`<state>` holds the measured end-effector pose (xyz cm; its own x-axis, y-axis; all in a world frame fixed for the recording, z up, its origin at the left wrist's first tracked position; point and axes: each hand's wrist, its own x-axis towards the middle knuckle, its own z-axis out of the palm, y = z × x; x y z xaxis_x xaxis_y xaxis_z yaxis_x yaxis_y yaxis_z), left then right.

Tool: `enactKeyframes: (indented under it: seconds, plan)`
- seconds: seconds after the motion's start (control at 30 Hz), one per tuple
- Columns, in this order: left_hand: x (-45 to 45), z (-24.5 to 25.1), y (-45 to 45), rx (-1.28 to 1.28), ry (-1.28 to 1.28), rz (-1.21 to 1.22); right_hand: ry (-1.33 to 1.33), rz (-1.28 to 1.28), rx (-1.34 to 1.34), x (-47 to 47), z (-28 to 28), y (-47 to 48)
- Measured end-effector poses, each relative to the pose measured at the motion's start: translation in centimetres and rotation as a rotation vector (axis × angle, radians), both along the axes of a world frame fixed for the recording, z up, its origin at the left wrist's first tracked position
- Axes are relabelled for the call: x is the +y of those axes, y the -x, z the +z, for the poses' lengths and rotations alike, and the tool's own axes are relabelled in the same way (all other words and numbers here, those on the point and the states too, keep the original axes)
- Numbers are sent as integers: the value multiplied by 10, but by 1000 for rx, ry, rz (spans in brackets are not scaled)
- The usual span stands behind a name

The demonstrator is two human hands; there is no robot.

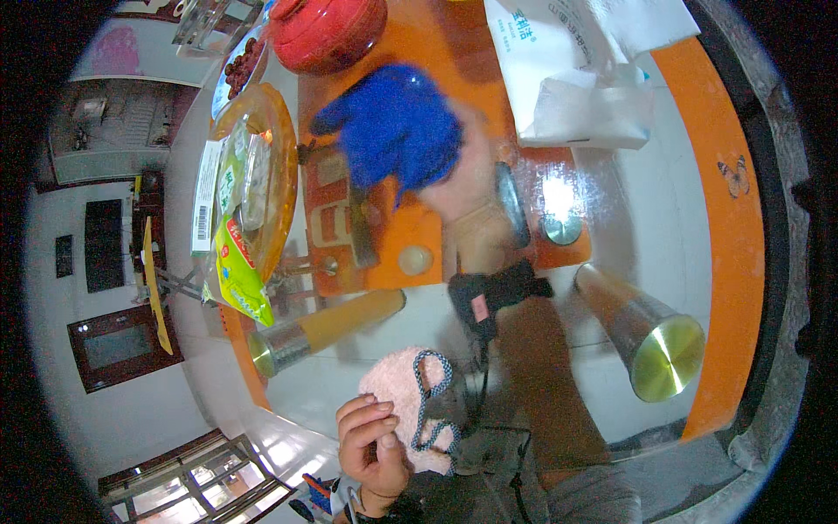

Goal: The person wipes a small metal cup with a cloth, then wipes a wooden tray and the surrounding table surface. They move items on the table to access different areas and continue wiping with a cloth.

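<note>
My left hand (pixel 376 439), at the bottom, has its fingers and thumb closed on a fluffy pink cloth (pixel 393 380) with dark-and-white checked cord loops along one edge. Higher up, my right hand (pixel 466 160) is blurred by motion and grips a bunched blue cloth (pixel 399 124) over the glass-topped table with orange panels. The right fingers are largely hidden by this cloth. A black sleeve (pixel 491 295) with a small pink patch covers the right forearm. Near the blue cloth stands a shiny red lidded pot (pixel 327 33).
An amber bowl (pixel 288 190) holds plastic food packets and a box. Beside it lies a plate of dark red fruit (pixel 242 69). A white printed package (pixel 556 105) lies at the upper right. Thick metal table legs (pixel 664 357) show through the glass, and an orange border (pixel 727 262) edges it.
</note>
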<state>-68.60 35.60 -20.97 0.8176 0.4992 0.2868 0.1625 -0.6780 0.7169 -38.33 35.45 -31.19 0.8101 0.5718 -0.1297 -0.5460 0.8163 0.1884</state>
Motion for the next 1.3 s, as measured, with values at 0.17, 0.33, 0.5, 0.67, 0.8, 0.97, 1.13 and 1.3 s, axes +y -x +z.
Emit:
enactKeyframes:
  seconds: [0.17,0.33,0.5,0.67,0.8,0.97,1.13,1.3]
  plan:
    - [2,-1,2,2,-14,4,-54,-172,21,-37,-15,-22]
    - [0,-2,1,-9,-16,7,20,11,-132,-11,-22,-20]
    - [0,-1,1,5,-27,1,-45,191,-246,2,-29,-19]
    - [3,-2,2,6,-12,-12,-141,-72,-104,0,-32,-37]
    - [1,-1,2,2,-4,-5,-269,-206,-97,14,-20,-27]
    - [0,-1,-1,-17,-13,-29,-200,219,7,64,-2,68]
    - [1,-1,-2,-7,-25,-34,-185,738,-29,57,5,150]
    - [4,-1,1,-37,21,-56,339,486,-58,-12,6,127]
